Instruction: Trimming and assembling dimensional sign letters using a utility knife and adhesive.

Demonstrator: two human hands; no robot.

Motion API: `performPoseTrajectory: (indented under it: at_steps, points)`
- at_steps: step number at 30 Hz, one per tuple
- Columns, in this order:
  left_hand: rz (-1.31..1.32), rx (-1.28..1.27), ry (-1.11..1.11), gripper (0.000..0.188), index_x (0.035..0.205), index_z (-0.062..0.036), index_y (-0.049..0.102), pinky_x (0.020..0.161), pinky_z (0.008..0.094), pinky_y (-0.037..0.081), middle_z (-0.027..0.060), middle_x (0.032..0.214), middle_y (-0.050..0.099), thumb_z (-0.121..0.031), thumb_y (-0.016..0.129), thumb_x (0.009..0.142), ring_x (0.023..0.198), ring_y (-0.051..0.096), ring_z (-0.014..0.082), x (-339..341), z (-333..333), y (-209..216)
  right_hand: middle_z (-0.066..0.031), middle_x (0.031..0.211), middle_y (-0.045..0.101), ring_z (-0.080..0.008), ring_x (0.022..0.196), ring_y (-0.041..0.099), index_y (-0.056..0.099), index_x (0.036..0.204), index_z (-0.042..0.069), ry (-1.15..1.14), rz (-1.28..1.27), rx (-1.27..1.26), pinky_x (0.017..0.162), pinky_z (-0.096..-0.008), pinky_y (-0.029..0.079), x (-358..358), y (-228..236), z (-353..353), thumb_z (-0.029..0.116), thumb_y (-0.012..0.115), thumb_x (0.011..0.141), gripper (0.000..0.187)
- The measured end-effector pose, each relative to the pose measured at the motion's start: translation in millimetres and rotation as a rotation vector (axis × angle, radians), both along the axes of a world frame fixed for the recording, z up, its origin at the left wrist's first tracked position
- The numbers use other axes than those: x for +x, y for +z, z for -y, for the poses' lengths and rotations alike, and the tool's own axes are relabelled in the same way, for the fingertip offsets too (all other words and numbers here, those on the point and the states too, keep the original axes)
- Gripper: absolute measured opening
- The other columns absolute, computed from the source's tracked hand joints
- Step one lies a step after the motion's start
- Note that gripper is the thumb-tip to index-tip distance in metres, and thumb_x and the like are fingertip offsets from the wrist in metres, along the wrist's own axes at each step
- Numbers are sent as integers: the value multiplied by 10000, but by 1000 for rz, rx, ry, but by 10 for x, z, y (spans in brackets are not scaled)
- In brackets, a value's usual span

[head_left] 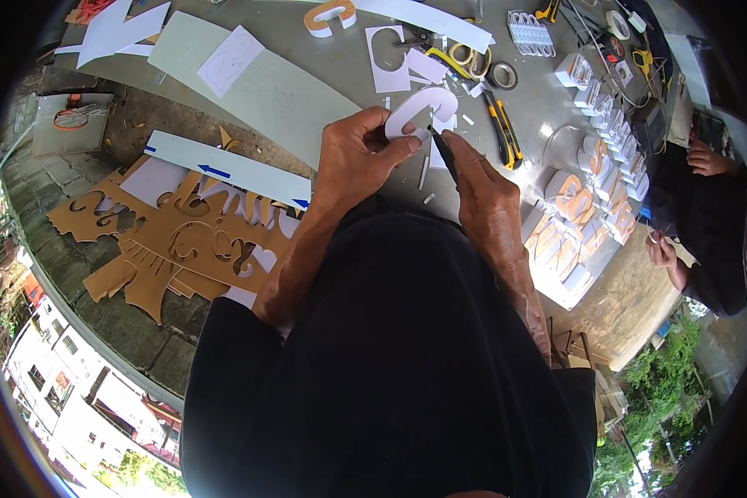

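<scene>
My left hand (pixel 353 158) pinches a white curved letter piece (pixel 397 121), shaped like a C with raised side walls, over the near part of the grey table (pixel 340 79). In my right hand (pixel 488 195) is a slim black tool (pixel 445 154). Its tip meets the open end of the letter; what kind of tool it is, I cannot make out. Small white offcuts (pixel 468 119) lie around the piece. Just right of it rests a yellow-and-black utility knife (pixel 504 133).
Tape rolls (pixel 503 75) and a cut-out white sheet (pixel 380 73) lie beyond my hands. Finished-looking raised letters (pixel 569 197) crowd the right side. Brown cut-out boards (pixel 170 236) are at left. Another person's hand (pixel 661 249) shows at far right.
</scene>
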State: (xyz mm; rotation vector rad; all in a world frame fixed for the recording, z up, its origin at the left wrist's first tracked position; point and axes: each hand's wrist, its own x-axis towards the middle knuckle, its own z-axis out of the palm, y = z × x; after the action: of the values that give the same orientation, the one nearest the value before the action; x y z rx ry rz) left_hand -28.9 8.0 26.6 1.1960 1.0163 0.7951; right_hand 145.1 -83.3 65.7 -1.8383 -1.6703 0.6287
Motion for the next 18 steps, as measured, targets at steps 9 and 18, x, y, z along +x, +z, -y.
performPoseTrajectory:
  at_steps: [9, 18]
  points:
    - [-168, 167, 32, 183, 939, 26, 702, 572, 267, 506, 105, 755, 716, -24, 791, 787, 624, 650, 103, -11, 26, 44, -143, 1320, 622, -365, 1040, 677, 567, 1353, 118, 61, 74, -53, 816, -432, 595, -177, 53, -93, -104, 520, 878, 527]
    - [-423, 416, -69, 104, 955, 40, 672, 609, 273, 536, 137, 765, 722, -7, 708, 869, 681, 710, 152, -20, 40, 113, -163, 1157, 646, -347, 778, 706, 523, 1369, 116, 90, 274, -61, 651, -430, 584, -284, 15, -75, -82, 556, 795, 609]
